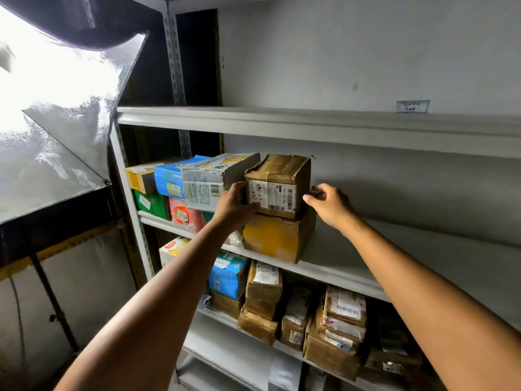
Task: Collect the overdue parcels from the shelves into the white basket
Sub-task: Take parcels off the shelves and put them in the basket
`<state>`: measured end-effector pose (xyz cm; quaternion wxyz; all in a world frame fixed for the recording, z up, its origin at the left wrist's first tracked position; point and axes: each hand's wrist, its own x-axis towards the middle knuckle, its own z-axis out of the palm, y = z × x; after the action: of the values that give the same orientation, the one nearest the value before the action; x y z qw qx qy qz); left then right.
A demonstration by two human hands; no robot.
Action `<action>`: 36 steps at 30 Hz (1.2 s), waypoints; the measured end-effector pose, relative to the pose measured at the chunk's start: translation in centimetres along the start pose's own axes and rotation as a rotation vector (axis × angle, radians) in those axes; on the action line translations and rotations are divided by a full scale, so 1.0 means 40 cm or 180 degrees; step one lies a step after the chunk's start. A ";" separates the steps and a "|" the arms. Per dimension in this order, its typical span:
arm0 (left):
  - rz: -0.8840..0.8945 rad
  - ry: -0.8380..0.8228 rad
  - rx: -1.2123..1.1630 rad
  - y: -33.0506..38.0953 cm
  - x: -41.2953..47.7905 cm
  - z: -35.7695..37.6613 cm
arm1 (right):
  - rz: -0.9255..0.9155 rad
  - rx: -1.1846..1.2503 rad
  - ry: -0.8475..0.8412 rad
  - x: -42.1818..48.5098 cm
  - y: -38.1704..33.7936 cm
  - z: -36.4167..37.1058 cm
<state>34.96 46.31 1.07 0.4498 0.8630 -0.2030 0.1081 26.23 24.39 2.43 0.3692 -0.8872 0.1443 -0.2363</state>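
Note:
A small taped brown cardboard parcel (279, 184) with a white shipping label sits on top of a yellow-brown box (275, 238) on the middle shelf (394, 255). My left hand (234, 206) holds the parcel's left lower side, fingers curled around its edge. My right hand (328, 203) is at the parcel's right side, fingers bent toward it; whether they touch it I cannot tell. The white basket is out of sight.
Left of the parcel lie a grey-wrapped package (211, 180), a blue one (172, 177), green and pink ones below. The shelf underneath holds several brown boxes (263, 289) and a blue package (227, 275). The top shelf (310, 119) looks bare. A dark awning (70, 153) is at left.

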 end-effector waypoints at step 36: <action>0.0681 -0.0730 -0.1596 -0.132 0.105 0.026 | 0.0032 0.0754 0.1007 -0.074 -0.066 0.139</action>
<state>41.08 47.11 -1.86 0.6091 0.7053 -0.3628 0.0031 26.88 30.74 -0.01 0.4448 -0.7886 0.1762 -0.3862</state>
